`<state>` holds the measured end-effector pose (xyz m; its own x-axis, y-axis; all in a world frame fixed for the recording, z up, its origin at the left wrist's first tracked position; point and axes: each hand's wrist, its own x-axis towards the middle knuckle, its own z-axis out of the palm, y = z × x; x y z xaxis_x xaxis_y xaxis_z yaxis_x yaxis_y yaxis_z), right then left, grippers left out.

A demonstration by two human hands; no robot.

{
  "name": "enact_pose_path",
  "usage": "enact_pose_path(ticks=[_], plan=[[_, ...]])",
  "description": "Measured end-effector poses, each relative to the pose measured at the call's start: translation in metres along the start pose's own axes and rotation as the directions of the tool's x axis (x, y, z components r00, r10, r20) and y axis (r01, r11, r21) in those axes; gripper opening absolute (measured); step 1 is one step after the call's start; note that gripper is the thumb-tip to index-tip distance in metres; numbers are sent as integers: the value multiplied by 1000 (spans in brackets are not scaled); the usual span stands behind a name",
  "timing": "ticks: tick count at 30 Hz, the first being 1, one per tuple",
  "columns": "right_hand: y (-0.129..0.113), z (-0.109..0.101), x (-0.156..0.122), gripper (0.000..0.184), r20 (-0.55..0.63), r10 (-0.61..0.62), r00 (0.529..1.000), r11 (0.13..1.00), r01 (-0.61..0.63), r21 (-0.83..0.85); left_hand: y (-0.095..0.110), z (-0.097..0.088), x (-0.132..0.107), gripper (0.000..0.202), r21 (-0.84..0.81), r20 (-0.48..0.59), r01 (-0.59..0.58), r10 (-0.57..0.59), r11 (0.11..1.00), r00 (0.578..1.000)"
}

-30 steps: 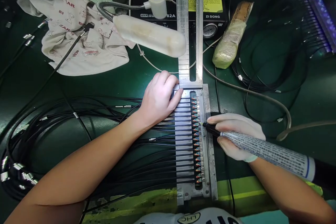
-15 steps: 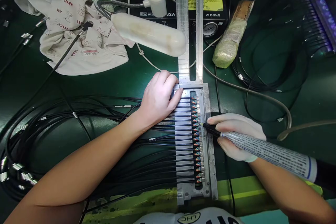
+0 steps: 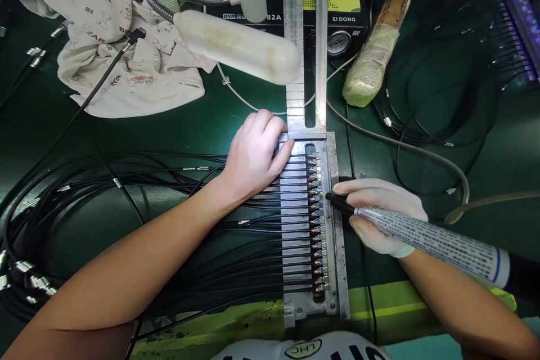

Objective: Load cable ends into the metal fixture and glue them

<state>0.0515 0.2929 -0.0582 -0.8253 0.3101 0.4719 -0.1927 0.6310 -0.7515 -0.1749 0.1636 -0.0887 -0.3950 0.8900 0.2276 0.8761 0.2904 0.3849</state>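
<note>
A metal fixture lies in front of me with a row of several black cables clamped across it, their coloured wire ends lined up in a slot. My left hand rests with curled fingers pressing on the fixture's upper left part. My right hand, in a white glove, is closed on a pen-like tool with a printed grey barrel. The tool's dark tip touches the wire ends near the middle of the row.
A gooseneck lamp hangs over the table's far side. A printed cloth lies at the back left, a wrapped block and a black device with a gauge at the back. Coiled black cables lie to the right.
The view has shifted slightly; both hands keep their places, the tool tip staying at the wire ends near the middle of the row.
</note>
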Motion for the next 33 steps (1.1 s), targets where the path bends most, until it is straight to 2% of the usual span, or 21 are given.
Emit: enact_pose_path(ticks=[13, 18, 24, 33], plan=[[-3, 2, 3, 21, -21, 19, 1000, 1000, -19, -11, 0, 1, -2, 24, 9, -24, -13, 13, 1000, 1000], [-1, 0, 1, 26, -1, 6, 1000, 1000, -6, -4, 0, 0, 0, 23, 12, -19, -6, 6, 1000, 1000], [-10, -3, 1, 20, -23, -33, 999, 999, 33, 12, 0, 0, 0, 22, 5, -12, -2, 3, 1000, 1000], [-2, -5, -5, 25, 57, -57, 997, 998, 57, 12, 0, 2, 0, 23, 1, -20, -3, 3, 1000, 1000]])
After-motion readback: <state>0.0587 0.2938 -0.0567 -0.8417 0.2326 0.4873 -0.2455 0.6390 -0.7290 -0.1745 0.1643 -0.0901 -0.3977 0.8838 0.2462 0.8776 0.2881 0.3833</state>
